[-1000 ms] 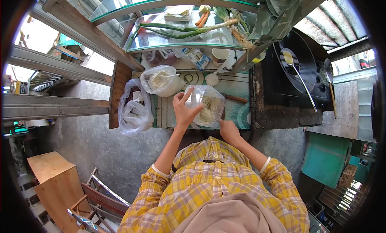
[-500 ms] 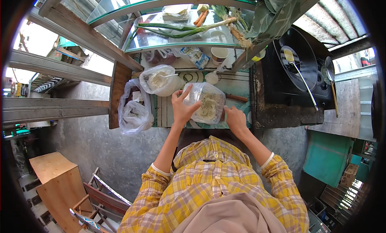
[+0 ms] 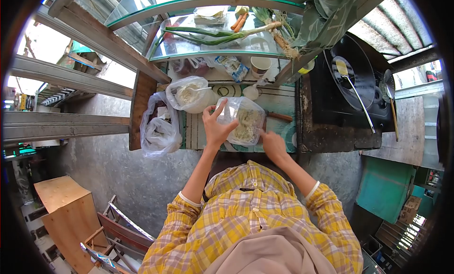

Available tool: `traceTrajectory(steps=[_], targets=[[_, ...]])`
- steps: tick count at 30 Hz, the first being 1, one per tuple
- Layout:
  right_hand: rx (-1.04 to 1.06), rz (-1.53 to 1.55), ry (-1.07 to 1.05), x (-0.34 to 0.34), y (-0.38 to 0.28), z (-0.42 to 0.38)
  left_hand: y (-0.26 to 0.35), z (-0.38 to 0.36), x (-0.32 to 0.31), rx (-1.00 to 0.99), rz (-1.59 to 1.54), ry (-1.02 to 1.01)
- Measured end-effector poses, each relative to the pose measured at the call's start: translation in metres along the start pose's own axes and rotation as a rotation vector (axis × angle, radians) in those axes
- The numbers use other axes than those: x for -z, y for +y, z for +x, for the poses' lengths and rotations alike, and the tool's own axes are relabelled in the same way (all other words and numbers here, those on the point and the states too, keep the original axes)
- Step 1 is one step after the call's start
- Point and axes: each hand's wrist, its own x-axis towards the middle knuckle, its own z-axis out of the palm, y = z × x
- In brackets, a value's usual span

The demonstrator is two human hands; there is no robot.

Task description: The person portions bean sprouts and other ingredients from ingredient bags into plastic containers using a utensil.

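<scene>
A clear, square plastic container [image 3: 232, 112] stands on the worktop in front of me, with a pale floury mix flecked with green [image 3: 247, 125] inside. My left hand [image 3: 218, 126] grips its left side, thumb and forefinger spread along the rim. At the container's near right corner is my right hand [image 3: 274, 144], its fingers closed; whatever they hold is too small to make out. Just right of the container lies a knife with a brown handle [image 3: 280, 116]. Behind my left hand sits an open plastic bag of white flour [image 3: 191, 95] with a spoon handle sticking out.
Another plastic bag [image 3: 161, 132] rests at the worktop's left edge. Behind are a paper cup [image 3: 260, 65] and a blue-white packet [image 3: 232, 68]. Spring onions [image 3: 227, 37] and carrots [image 3: 240, 21] lie on the glass shelf. To the right, a wok [image 3: 347, 92] with a spatula sits on the stove.
My right hand has shifted slightly down and left beside the container. My left hand keeps its hold on the container. The whole view has moved a little.
</scene>
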Motion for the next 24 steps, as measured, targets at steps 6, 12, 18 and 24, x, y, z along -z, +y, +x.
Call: traceTrajectory(steps=[6, 12, 18, 24], targets=[[-0.039, -0.093, -0.086, 0.044, -0.008, -0.001, 0.002, -0.003, -0.001, 0.003, 0.026, 0.014], [-0.061, 0.069, -0.278, -0.016, 0.004, 0.001, 0.009, -0.006, -0.006, -0.027, 0.046, 0.025], [-0.436, 0.8, -0.564, 0.009, 0.014, 0.025, 0.014, 0.0, -0.006, -0.052, 0.117, 0.017], [-0.032, 0.439, -0.107, -0.019, 0.037, 0.042, 0.008, 0.003, -0.004, -0.027, 0.087, 0.018]])
